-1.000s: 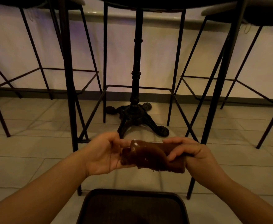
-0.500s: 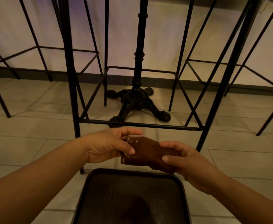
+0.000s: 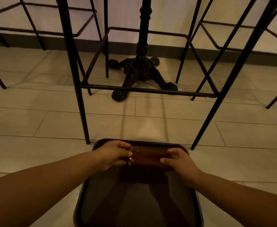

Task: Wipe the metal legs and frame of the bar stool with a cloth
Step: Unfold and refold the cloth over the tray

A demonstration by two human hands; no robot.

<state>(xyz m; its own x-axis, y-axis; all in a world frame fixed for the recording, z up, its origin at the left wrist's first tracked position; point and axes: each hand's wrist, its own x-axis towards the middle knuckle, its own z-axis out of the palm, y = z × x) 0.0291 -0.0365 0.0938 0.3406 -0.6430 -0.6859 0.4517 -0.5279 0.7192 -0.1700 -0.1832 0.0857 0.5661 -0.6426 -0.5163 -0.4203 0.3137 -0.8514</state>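
The cloth [image 3: 148, 157], a dark brown folded rectangle with pale flecks along its left edge, lies low over the far end of a dark tray [image 3: 85, 190] on the tiled floor [image 3: 28, 122]; whether it rests on the tray or hangs just above it cannot be told in this dim light. The left hand [image 3: 111, 154] pinches its left end, thumb and fingers curled round the edge, and the right hand [image 3: 181, 163] grips the right end the same way, so the cloth is stretched flat between them. The bar stool [image 3: 148, 90] stands just beyond the tray, its two near black legs rising on either side and a thin footrest bar joining them low down; neither hand touches the metal. Behind it is the ornate cast base of a table pedestal [image 3: 141, 69], with more stool frames to left and right against the pale wall. The step in hand looks like readying the cloth, and no wiping seems begun. To do it well, the fold should be kept tidy so a clean thick pad faces outward, then one hand should wrap that pad right round a leg and draw along its length, while the other steadies the stool, which may tip easily.
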